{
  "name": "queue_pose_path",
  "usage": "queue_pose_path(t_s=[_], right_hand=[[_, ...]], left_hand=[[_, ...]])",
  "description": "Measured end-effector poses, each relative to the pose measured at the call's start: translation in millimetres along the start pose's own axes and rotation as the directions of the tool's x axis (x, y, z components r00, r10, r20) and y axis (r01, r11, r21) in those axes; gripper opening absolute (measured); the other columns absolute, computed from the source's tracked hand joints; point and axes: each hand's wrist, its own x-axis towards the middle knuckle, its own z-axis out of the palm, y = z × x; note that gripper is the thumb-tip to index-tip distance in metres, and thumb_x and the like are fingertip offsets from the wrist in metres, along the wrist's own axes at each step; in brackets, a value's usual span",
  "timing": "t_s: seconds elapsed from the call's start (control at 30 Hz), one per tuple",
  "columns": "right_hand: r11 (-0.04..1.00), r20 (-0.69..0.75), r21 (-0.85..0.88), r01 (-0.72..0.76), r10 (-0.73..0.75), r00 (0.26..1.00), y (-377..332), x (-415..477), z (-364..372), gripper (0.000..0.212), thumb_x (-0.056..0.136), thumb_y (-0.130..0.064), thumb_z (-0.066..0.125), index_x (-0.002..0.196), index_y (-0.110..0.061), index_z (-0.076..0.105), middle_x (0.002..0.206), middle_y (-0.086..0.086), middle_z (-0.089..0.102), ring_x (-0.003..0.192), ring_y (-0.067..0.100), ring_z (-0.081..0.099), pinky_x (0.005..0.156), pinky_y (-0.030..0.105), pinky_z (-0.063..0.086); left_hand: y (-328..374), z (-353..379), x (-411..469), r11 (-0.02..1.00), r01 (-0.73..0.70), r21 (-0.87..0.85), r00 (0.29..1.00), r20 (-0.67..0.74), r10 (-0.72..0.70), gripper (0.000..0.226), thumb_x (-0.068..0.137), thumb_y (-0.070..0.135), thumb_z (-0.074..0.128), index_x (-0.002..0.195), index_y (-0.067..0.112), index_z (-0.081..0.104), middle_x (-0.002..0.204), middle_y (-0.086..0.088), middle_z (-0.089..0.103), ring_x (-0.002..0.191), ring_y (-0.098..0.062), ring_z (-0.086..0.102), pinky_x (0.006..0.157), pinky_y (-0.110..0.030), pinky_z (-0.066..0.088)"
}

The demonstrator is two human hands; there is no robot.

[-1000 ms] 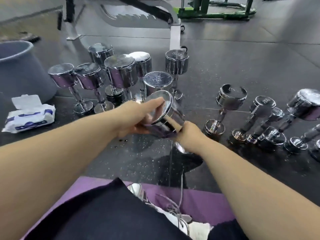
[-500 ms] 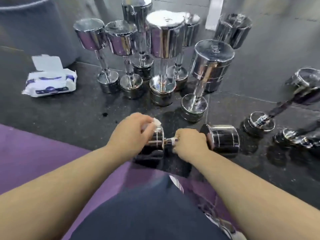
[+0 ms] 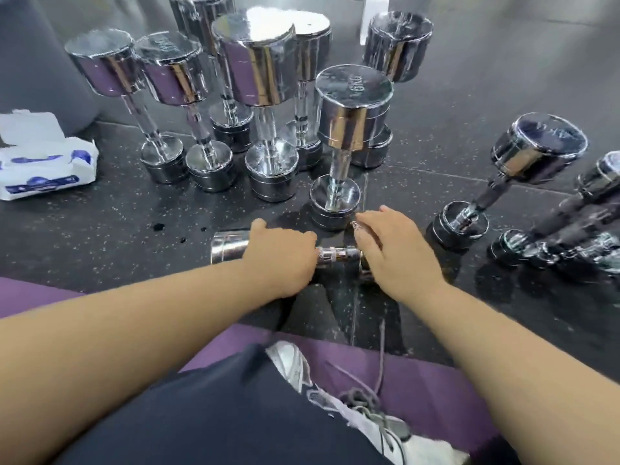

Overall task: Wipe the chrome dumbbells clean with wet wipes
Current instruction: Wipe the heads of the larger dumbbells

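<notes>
A small chrome dumbbell [image 3: 335, 255] lies sideways on the black rubber floor right in front of me. My left hand [image 3: 281, 260] curls over its handle next to the left head, which shows bare beside my thumb. My right hand [image 3: 399, 250] covers the right head with fingers bent down around it. A small pale scrap peeks out at my right fingertips; I cannot tell if it is a wipe. The wet wipes pack [image 3: 43, 166] lies open at the far left.
Several chrome dumbbells [image 3: 255, 72] stand on end just behind my hands, the nearest [image 3: 352, 105] almost touching. More dumbbells [image 3: 523, 152] lean at the right. A grey bin [image 3: 33, 62] stands back left. A purple mat [image 3: 419, 374] and my shoe [image 3: 369, 417] lie below.
The dumbbell, held up and tilted a second ago, now lies on the floor. Both hands have slid rightward along it: left from the left head toward the handle, right from the handle onto the right head.
</notes>
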Motion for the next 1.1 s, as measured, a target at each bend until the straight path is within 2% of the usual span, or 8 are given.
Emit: queue_pose_path(t_s=[0.13, 0.33, 0.5, 0.63, 0.8, 0.9, 0.97, 1.1], right_hand=[[0.996, -0.214, 0.061, -0.063, 0.074, 0.974, 4, -4, 23, 0.032, 0.098, -0.030, 0.043, 0.114, -0.021, 0.069, 0.114, -0.002, 0.068, 0.119, 0.021, 0.054, 0.100, 0.030, 0.038], [0.998, -0.332, 0.033, 0.045, -0.032, 0.943, 9, -3, 30, 0.040, 0.098, -0.029, 0.038, 0.111, -0.012, 0.071, 0.109, 0.003, 0.071, 0.111, 0.026, 0.059, 0.101, 0.022, 0.030], [0.997, -0.315, 0.056, 0.053, -0.032, 0.948, 12, 4, 30, 0.043, 0.097, -0.029, 0.035, 0.110, -0.011, 0.072, 0.108, 0.003, 0.070, 0.108, 0.026, 0.059, 0.098, 0.021, 0.031], [0.998, -0.327, 0.065, 0.025, -0.002, 0.945, 12, 5, 32, 0.043, 0.097, -0.031, 0.034, 0.109, -0.015, 0.072, 0.107, 0.000, 0.070, 0.108, 0.023, 0.058, 0.093, 0.023, 0.036], [0.998, -0.344, 0.059, 0.027, -0.006, 0.939, 11, 9, 29, 0.043, 0.096, -0.030, 0.035, 0.106, -0.013, 0.073, 0.104, 0.002, 0.071, 0.104, 0.026, 0.060, 0.089, 0.023, 0.035], [0.998, -0.320, 0.061, 0.025, -0.004, 0.948, 11, 10, 29, 0.044, 0.095, -0.031, 0.033, 0.106, -0.014, 0.072, 0.103, 0.001, 0.071, 0.104, 0.025, 0.059, 0.088, 0.021, 0.034], [0.998, -0.310, 0.050, 0.023, -0.007, 0.951, 10, 9, 27, 0.047, 0.095, -0.034, 0.030, 0.108, -0.015, 0.072, 0.105, -0.001, 0.070, 0.107, 0.023, 0.058, 0.089, 0.021, 0.036], [0.997, -0.268, 0.070, -0.019, 0.037, 0.963, 8, 10, 24, 0.049, 0.095, -0.036, 0.028, 0.108, -0.018, 0.071, 0.108, -0.003, 0.069, 0.111, 0.022, 0.056, 0.088, 0.025, 0.039]], left_hand=[[-12, -9, -2, 0.982, -0.186, 0.027, 0.969, 0.171, 0.179, 0.057, 0.089, 0.009, 0.048, 0.144, 0.019, 0.035, 0.129, -0.006, 0.049, 0.115, -0.032, 0.055, 0.092, -0.044, 0.047], [4, -24, 19, 0.958, 0.014, -0.288, 1.000, 0.013, -0.011, 0.036, 0.098, 0.007, 0.044, 0.130, 0.020, 0.056, 0.105, 0.002, 0.065, 0.104, -0.025, 0.059, 0.078, -0.028, 0.041], [7, -18, 22, 0.995, -0.103, 0.001, 0.987, 0.122, 0.102, 0.029, 0.106, 0.030, 0.033, 0.102, 0.016, 0.057, 0.100, -0.009, 0.065, 0.088, -0.031, 0.059, 0.073, -0.036, 0.043], [-16, -28, 22, 0.988, -0.099, 0.122, 0.950, 0.306, 0.057, 0.015, 0.096, 0.014, 0.044, 0.083, 0.014, 0.052, 0.075, -0.003, 0.054, 0.071, -0.026, 0.053, 0.063, -0.033, 0.044], [38, -20, 34, 0.962, -0.018, -0.274, 0.988, 0.141, 0.059, 0.021, 0.101, 0.016, 0.039, 0.096, 0.009, 0.059, 0.087, -0.004, 0.058, 0.090, -0.026, 0.059, 0.073, -0.032, 0.044], [16, -20, 25, 0.981, -0.134, -0.141, 0.967, 0.199, 0.161, 0.021, 0.095, 0.010, 0.044, 0.110, 0.019, 0.055, 0.105, 0.001, 0.064, 0.104, -0.026, 0.061, 0.100, -0.037, 0.044], [-3, -28, 17, 0.978, -0.199, 0.066, 0.949, 0.261, 0.175, 0.025, 0.093, 0.009, 0.045, 0.112, 0.023, 0.053, 0.093, 0.004, 0.062, 0.103, -0.025, 0.061, 0.109, -0.037, 0.034], [0, -30, 20, 0.995, -0.060, -0.082, 0.967, 0.242, 0.078, 0.015, 0.095, 0.010, 0.044, 0.085, 0.020, 0.049, 0.086, -0.002, 0.057, 0.081, -0.023, 0.051, 0.069, -0.032, 0.039]])
